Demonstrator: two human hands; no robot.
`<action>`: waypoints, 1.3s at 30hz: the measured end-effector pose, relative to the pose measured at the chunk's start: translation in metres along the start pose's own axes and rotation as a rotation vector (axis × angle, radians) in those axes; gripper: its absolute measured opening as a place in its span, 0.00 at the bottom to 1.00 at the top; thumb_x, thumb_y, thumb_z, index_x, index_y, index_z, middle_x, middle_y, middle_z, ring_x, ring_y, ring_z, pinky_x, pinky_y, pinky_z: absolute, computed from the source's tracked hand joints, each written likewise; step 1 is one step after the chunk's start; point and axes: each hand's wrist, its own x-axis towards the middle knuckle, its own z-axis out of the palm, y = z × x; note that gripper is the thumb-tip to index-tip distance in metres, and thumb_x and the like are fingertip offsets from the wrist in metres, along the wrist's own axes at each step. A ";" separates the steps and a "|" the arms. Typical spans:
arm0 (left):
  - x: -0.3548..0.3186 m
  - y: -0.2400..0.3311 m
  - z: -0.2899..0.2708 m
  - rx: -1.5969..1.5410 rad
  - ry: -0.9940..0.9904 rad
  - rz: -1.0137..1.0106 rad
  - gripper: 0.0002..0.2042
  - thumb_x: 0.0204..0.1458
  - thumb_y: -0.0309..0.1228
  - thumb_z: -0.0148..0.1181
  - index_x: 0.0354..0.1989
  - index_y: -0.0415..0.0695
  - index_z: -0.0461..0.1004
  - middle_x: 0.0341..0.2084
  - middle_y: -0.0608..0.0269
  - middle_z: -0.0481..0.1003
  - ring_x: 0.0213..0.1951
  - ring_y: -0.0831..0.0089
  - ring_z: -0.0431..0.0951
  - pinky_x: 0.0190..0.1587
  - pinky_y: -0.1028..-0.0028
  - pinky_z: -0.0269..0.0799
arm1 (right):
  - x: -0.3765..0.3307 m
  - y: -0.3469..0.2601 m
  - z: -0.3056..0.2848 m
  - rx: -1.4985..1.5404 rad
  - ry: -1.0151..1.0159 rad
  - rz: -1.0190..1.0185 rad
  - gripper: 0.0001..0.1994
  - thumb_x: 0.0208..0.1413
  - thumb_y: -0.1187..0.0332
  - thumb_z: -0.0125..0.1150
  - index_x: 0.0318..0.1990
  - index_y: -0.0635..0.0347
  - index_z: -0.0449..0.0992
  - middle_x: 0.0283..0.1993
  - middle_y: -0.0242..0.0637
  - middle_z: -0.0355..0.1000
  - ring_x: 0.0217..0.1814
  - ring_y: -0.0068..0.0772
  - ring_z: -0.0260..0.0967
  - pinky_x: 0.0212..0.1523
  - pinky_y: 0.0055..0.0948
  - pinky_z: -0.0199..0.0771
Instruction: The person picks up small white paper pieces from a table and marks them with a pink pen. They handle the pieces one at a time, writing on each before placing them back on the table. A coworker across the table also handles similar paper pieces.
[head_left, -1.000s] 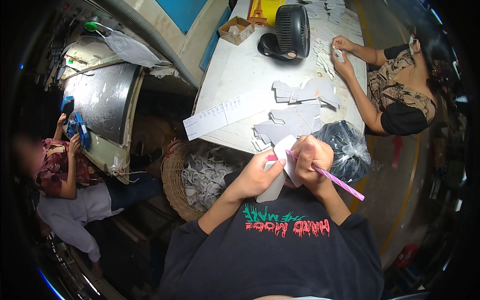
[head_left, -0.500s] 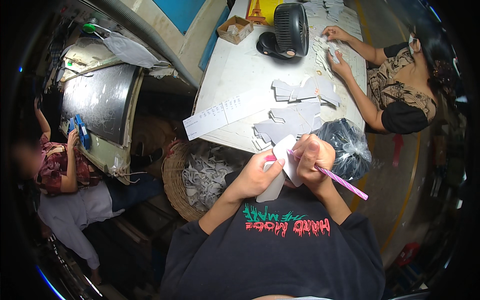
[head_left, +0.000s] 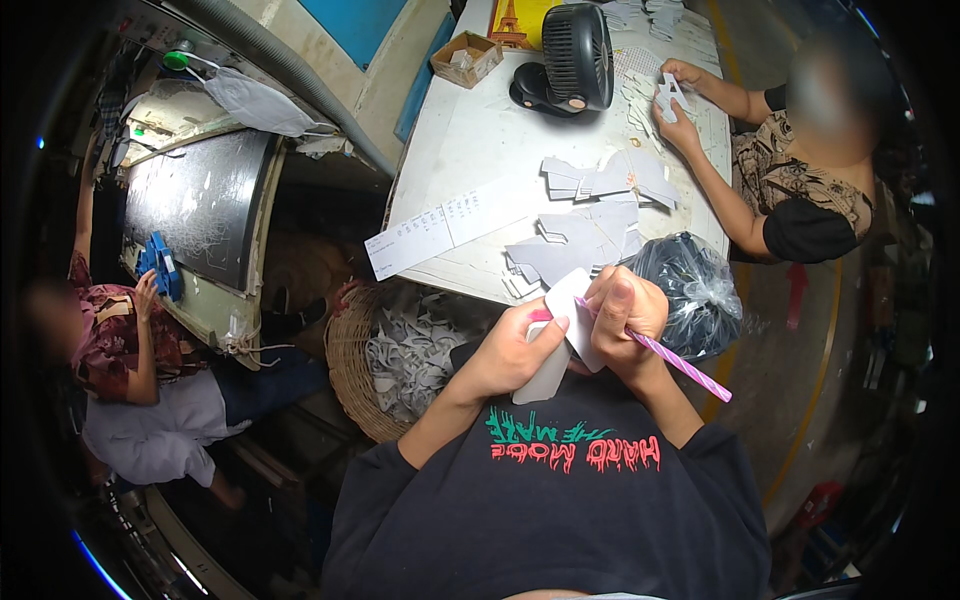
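My left hand is closed around some flat, pale cut pieces, held just above my lap at the table's near edge. Pink stain marks the thumb side of that hand. A pink and white striped pen is gripped in my right hand, its tip on or close to the white top piece. Fingers partly hide the tip. Beyond my hands, grey-white cut pieces lie fanned on the table, with a second pile of pieces behind them.
A black fan, a paper sheet and a small box are on the white table. A wicker basket of scraps stands left; a dark plastic bag sits right. Co-workers are at the right and far left.
My hands and the pen have hardly moved. The co-worker on the right has lifted a cut piece in both hands; the one at left has opened a hand beside the blue tool and raised an arm.
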 end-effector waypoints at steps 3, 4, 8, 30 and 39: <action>0.001 0.001 0.001 0.013 -0.004 0.014 0.16 0.69 0.33 0.51 0.56 0.34 0.72 0.43 0.62 0.78 0.42 0.80 0.75 0.46 0.77 0.73 | -0.001 0.001 -0.001 0.023 -0.006 -0.001 0.20 0.72 0.70 0.47 0.23 0.63 0.66 0.20 0.40 0.66 0.19 0.38 0.69 0.23 0.33 0.68; 0.001 0.002 0.001 0.002 -0.009 0.012 0.16 0.69 0.33 0.51 0.56 0.34 0.72 0.43 0.62 0.78 0.42 0.80 0.75 0.46 0.77 0.73 | -0.001 0.002 -0.001 0.025 0.017 -0.005 0.20 0.72 0.70 0.47 0.23 0.63 0.66 0.20 0.41 0.66 0.19 0.38 0.69 0.23 0.33 0.68; 0.001 0.006 0.005 -0.030 -0.010 -0.004 0.16 0.69 0.33 0.51 0.56 0.34 0.72 0.43 0.62 0.79 0.43 0.80 0.75 0.47 0.76 0.73 | -0.003 0.003 0.001 -0.004 0.058 0.022 0.20 0.72 0.70 0.46 0.23 0.63 0.66 0.20 0.41 0.66 0.18 0.38 0.69 0.23 0.32 0.68; 0.004 0.006 0.007 -0.079 0.016 -0.009 0.13 0.70 0.31 0.49 0.54 0.34 0.72 0.40 0.61 0.79 0.39 0.80 0.79 0.41 0.75 0.80 | -0.005 0.002 -0.008 -0.012 -0.070 -0.053 0.20 0.72 0.68 0.48 0.22 0.62 0.66 0.18 0.39 0.63 0.17 0.41 0.65 0.21 0.36 0.65; 0.005 0.003 0.005 -0.037 0.041 0.045 0.13 0.70 0.31 0.50 0.53 0.34 0.73 0.39 0.62 0.78 0.38 0.81 0.77 0.41 0.76 0.76 | -0.001 -0.003 -0.005 -0.020 -0.011 -0.054 0.23 0.74 0.67 0.44 0.20 0.62 0.65 0.17 0.37 0.66 0.16 0.34 0.68 0.21 0.31 0.67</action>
